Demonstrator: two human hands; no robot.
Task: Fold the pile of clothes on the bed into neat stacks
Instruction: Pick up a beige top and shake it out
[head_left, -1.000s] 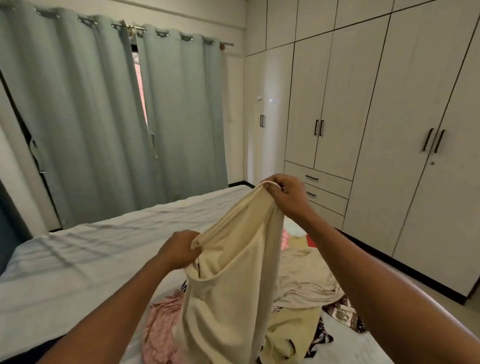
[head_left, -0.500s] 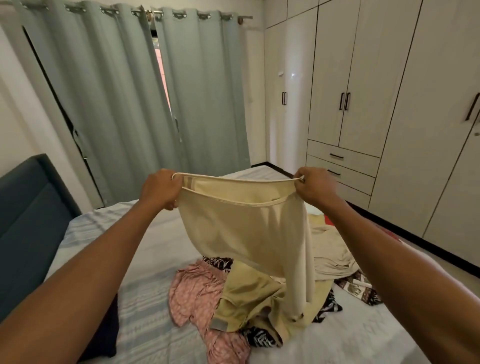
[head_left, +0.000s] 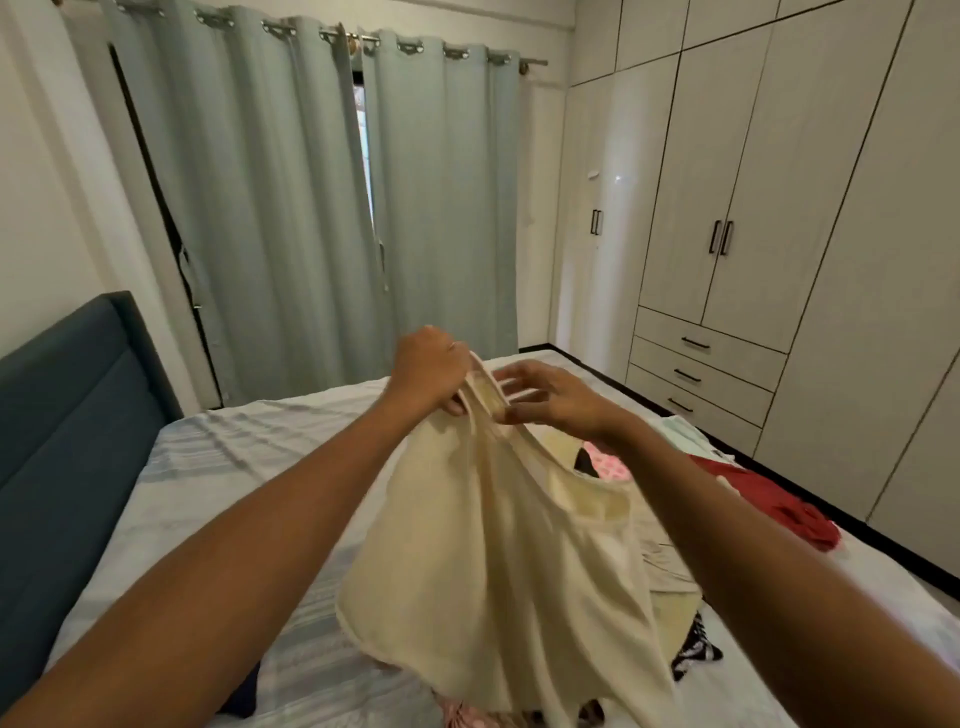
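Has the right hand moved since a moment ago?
Yes. The right hand swung left, away from the wardrobe drawers, meeting the left hand on the cream top.

I'm looking into a home bedroom. A bed (head_left: 249, 467) with a striped sheet (head_left: 208, 447) and a padded dark-blue headboard (head_left: 67, 415) fills the near side. Pale green eyelet curtains (head_left: 291, 218) hang from a rod (head_left: 530, 61) on the far wall. A built-in wardrobe (head_left: 753, 182) with three drawers (head_left: 696, 374) lines the right wall. Loose clothes (head_left: 769, 499) lie along the bed's right edge.
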